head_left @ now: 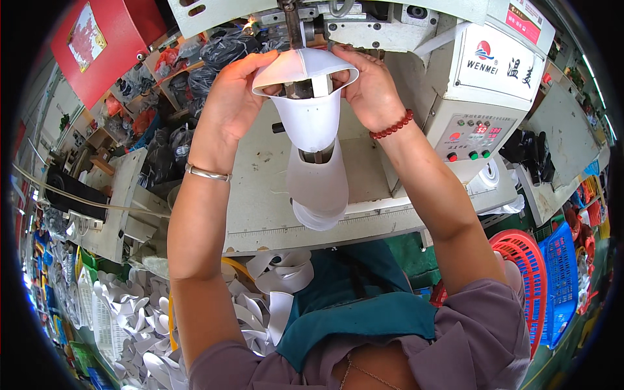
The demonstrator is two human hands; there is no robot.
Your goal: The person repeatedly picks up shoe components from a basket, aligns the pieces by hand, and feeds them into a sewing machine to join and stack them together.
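A white shoe upper (307,123) with a curved toe part is spread over the metal post of a machine, beneath a vertical metal rod (294,26). My left hand (235,88) pinches its left edge, the thumb lying along the top and the fingertips tucked under. On the opposite side my right hand (370,84) grips the right edge, with its fingers partly hidden behind the white material. Through the upper's opening a dark metal part shows. Another white upper piece (317,185) hangs below, closer to me, around the lower post.
The white machine body (416,97) with a control panel (478,138) stands at right. A pale worktable (260,188) with a ruler edge lies beneath. Many white cut pieces (140,318) fill the lower left. Red (523,273) and blue baskets (560,279) stand at right.
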